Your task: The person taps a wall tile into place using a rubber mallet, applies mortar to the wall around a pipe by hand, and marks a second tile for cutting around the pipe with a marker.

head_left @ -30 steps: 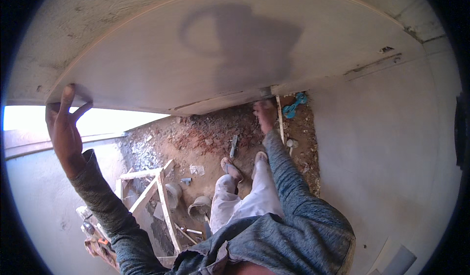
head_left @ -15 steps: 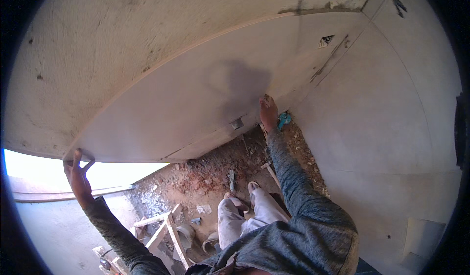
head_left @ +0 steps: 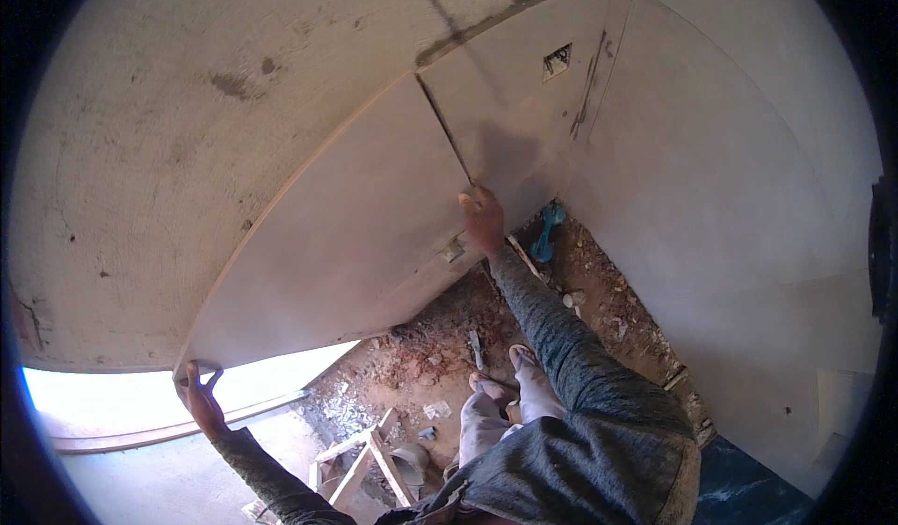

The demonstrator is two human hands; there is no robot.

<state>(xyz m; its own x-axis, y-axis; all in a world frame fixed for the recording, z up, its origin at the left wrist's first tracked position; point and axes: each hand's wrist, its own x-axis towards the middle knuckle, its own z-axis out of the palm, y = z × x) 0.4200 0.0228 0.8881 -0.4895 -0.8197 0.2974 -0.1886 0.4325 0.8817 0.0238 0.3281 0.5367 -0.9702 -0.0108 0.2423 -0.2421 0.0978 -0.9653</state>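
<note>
A large pale wall tile [head_left: 337, 226] leans along the rough plastered wall. My left hand [head_left: 201, 402] grips its far left edge beside the bright opening, thumb and fingers around the edge. At the tile's right edge, my right hand [head_left: 484, 218] is closed with its fingers curled at the lower end of a dark gap [head_left: 443, 125]; the fingertips are partly hidden. Beyond that gap, another pale tile [head_left: 524, 67] with a square cut-out is on the wall. A small grey piece [head_left: 453, 250] is at the tile's lower part.
Rubble and soil [head_left: 421, 357] cover the ground around my feet. A wooden trestle [head_left: 365, 460] and a bucket [head_left: 410, 461] stand at the lower left. A turquoise tool [head_left: 547, 233] lies in the corner by the right-hand tiled wall [head_left: 720, 198]. A trowel-like tool [head_left: 476, 348] lies near my feet.
A dark gap now shows between the held tile and the tile to its right, where they looked flush before. My view has shifted; both hands stay at the tile.
</note>
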